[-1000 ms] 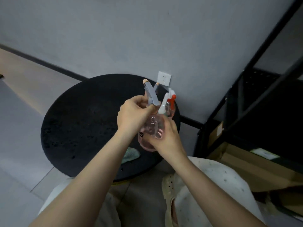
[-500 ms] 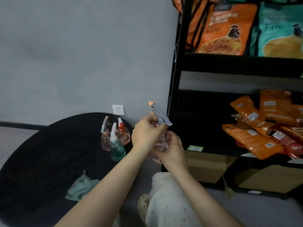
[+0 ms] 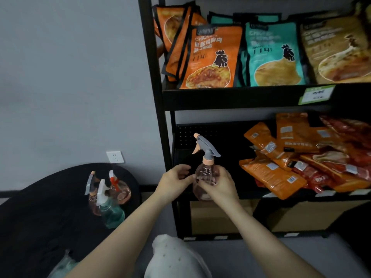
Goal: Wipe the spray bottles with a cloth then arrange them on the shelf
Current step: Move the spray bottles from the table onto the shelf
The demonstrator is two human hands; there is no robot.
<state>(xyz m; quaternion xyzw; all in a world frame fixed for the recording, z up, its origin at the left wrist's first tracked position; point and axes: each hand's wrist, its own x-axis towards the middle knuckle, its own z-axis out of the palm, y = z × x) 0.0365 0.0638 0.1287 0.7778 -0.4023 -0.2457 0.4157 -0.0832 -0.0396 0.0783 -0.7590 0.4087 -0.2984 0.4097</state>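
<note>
Btwn the hands, spray bottle (image 3: 205, 175) is showing clear pinkish plastic, glossy, w/ matt grey trigger head. Behind them, shelf frame (image 3: 152, 77) is looking like matt black metal. Right of them, orange pouches (image 3: 273, 173) are glinting, shiny plastic film.

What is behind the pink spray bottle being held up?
Behind the pink spray bottle is the shelf's dark perforated back panel. The right hand covers the bottle's lower side.

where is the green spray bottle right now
In the head view the green spray bottle stands at lower left on the round black table, right in front of two pinkish bottles, below the wall socket.
</note>
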